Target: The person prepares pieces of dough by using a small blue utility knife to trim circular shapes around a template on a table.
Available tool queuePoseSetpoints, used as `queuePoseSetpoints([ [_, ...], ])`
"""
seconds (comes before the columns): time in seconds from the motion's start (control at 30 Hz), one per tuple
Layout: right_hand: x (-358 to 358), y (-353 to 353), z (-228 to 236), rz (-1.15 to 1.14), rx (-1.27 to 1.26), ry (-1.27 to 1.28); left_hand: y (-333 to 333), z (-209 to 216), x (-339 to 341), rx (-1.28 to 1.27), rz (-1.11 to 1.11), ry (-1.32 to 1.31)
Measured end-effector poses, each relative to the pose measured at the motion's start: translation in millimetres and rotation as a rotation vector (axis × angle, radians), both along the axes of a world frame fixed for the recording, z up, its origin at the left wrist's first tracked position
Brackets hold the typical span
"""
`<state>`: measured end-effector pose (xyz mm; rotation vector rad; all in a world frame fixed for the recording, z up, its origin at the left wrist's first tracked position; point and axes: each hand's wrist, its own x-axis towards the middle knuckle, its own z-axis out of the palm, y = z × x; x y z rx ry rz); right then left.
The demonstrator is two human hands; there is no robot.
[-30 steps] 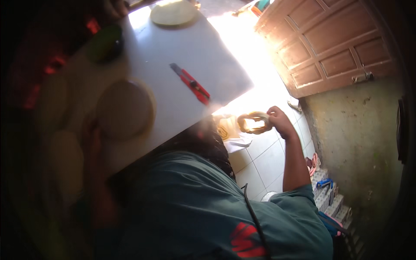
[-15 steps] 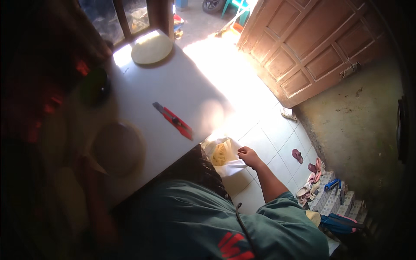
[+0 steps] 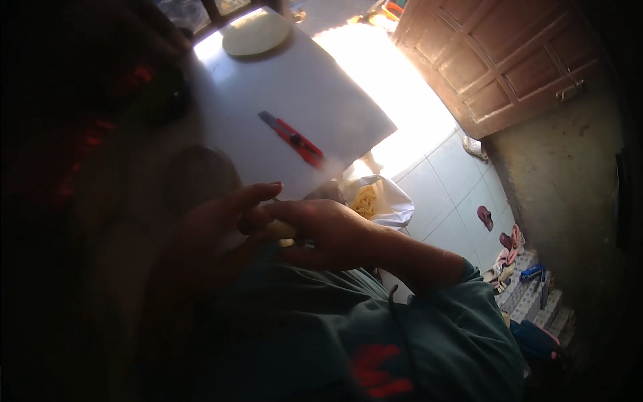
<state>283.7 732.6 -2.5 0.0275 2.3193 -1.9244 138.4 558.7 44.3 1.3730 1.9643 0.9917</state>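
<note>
My left hand (image 3: pixel 244 211) and my right hand (image 3: pixel 328 228) meet in front of my shirt, by the table's near edge. Between their bent fingers shows a small pale yellowish piece (image 3: pixel 281 230); its kind is unclear, and the fingers cover most of it. Just past my hands, a red utility knife (image 3: pixel 295 139) lies on the white table (image 3: pixel 234 107) with its blade out. Beside the table's corner, a white sack (image 3: pixel 396 201) stands open with yellow strip-like pieces (image 3: pixel 365 201) inside.
A round cream disc (image 3: pixel 256 32) lies at the table's far end, and a dim round thing (image 3: pixel 201 174) sits left of my hands. Sandals (image 3: pixel 506 258) lie by tiled steps (image 3: pixel 529 295) at right. A brown door (image 3: pixel 495 60) stands beyond the bright floor.
My right hand has come from the sack up and left to in front of my shirt. My left hand has moved right to meet it. The view has shifted a little.
</note>
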Motion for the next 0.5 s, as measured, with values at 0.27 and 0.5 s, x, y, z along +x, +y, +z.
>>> queuePoseSetpoints([
  [0.27,-36.8,-20.9,-50.1,-0.158,-0.075,0.206,-63.2,-22.3,-55.0,-0.156,0.237,-0.132],
  [0.5,-54.3,-21.5,-39.8,-0.489,-0.43,-0.03,-145.6,-125.2,-67.2,-0.248,0.425,0.29],
])
